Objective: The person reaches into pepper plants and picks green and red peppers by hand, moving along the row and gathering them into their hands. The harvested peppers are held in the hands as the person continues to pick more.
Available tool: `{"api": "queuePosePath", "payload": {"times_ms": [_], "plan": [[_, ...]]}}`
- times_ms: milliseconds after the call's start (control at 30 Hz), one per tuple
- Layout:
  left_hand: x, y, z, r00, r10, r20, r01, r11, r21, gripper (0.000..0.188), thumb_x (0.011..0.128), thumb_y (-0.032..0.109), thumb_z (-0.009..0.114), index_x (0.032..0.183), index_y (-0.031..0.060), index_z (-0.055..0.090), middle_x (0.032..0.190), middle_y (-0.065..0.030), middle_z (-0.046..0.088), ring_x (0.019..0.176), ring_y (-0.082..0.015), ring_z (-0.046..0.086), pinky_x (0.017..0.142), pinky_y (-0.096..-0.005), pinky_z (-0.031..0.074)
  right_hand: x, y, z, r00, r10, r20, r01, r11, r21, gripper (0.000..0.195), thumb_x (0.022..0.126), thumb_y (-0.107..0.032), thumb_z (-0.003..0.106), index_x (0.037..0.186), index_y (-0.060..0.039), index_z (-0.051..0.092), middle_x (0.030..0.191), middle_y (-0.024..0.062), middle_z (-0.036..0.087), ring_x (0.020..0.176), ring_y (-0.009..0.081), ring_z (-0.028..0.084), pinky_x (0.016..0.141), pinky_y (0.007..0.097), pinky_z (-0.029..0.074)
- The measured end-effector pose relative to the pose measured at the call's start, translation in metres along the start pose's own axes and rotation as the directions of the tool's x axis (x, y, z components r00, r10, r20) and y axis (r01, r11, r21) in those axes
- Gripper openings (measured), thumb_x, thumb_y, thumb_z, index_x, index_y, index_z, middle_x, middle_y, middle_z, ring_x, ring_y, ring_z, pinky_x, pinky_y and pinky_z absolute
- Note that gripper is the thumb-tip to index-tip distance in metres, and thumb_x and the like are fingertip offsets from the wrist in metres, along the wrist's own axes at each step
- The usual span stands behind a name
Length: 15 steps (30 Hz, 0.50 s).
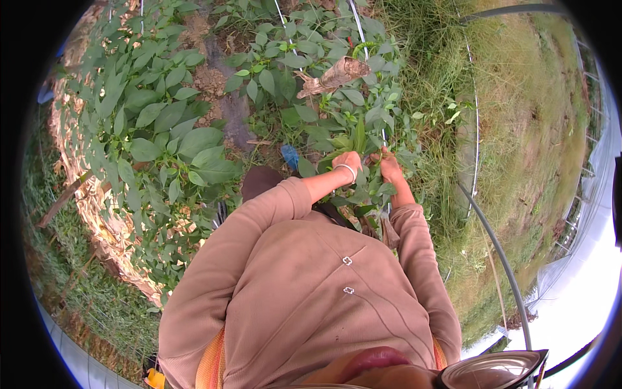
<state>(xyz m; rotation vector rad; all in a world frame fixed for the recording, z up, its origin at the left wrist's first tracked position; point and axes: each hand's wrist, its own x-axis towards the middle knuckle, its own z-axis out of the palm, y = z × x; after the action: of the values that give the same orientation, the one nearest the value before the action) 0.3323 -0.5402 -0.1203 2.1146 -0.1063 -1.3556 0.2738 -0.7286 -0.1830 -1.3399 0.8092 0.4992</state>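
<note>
My left hand, with a pale bracelet at the wrist, is closed around a bunch of light green leafy shoots. Leaves stick up past its knuckles. Close by on the right, my right hand reaches in among the leaves of a pepper plant, beside a white support string. Its fingers are bent towards the stems, but foliage hides what they touch. A long green pepper hangs farther up the row.
A cut wooden stake rises from the plants ahead. Leafy pepper plants fill the left row, past a dirt furrow with dark plastic mulch. Something blue is low by my knee. Tall grass and a bent grey hoop stand right.
</note>
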Motion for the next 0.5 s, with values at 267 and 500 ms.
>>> {"api": "queuePosePath", "payload": {"times_ms": [267,500], "plan": [[-0.009,-0.014,0.0,0.889,0.282,-0.36,-0.42,0.817,-0.396,0.02,0.079,0.018,0.063,0.094,0.0053,0.066,0.097,-0.0145,0.066,0.088,-0.0331,0.063,0.08,-0.0386,0.049,-0.025,-0.052,-0.009,0.961,0.042,0.273,-0.026,0.998,-0.061,0.022,0.081,-0.006,0.062,0.103,-0.0025,0.057,0.08,0.0079,0.064,0.069,0.0183,0.061,0.06,0.0308,0.05],[-0.054,-0.01,-0.032,0.585,0.578,-0.569,-0.788,0.572,-0.229,0.014,0.083,0.006,0.061,0.094,-0.0007,0.067,0.108,-0.0101,0.063,0.086,-0.0201,0.064,0.077,-0.0285,0.05,-0.032,-0.03,-0.056,0.977,0.164,0.133,-0.138,0.972,-0.19,0.027,0.078,-0.012,0.065,0.103,-0.0046,0.063,0.088,0.004,0.065,0.077,0.0156,0.062,0.068,0.0294,0.049]]}}
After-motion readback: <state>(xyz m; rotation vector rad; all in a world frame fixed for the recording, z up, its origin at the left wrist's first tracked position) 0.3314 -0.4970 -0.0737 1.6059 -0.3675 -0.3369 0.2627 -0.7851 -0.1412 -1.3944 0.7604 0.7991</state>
